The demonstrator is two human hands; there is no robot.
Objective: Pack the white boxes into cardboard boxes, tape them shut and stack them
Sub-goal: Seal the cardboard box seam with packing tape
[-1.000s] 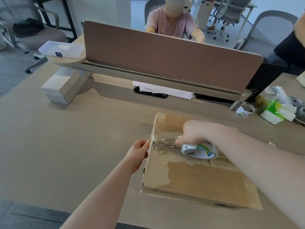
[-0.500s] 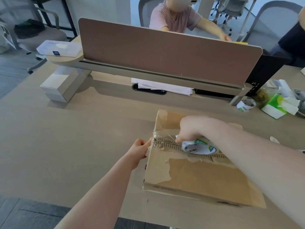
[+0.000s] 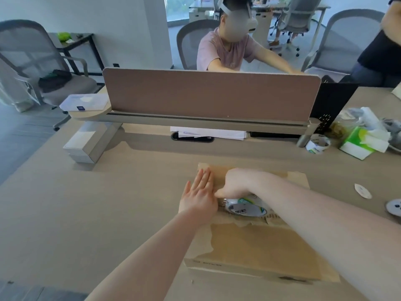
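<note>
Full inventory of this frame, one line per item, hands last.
cardboard box: 1, brown, desk near centre
tape roll: 1, clear with white-green core, on the box, in the right hand's grip
spare tape roll: 1, white, far right by the divider post
white boxes: stack, far left of desk
clear case: 1, on divider shelf
papers: white, under divider
tissue pack: green-white, right
left hand: flat on box
right hand: grips roll

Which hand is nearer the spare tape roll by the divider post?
Right. The right hand grips a tape roll on the cardboard box, on the spare tape roll's side; the left hand lies flat further left.
</note>
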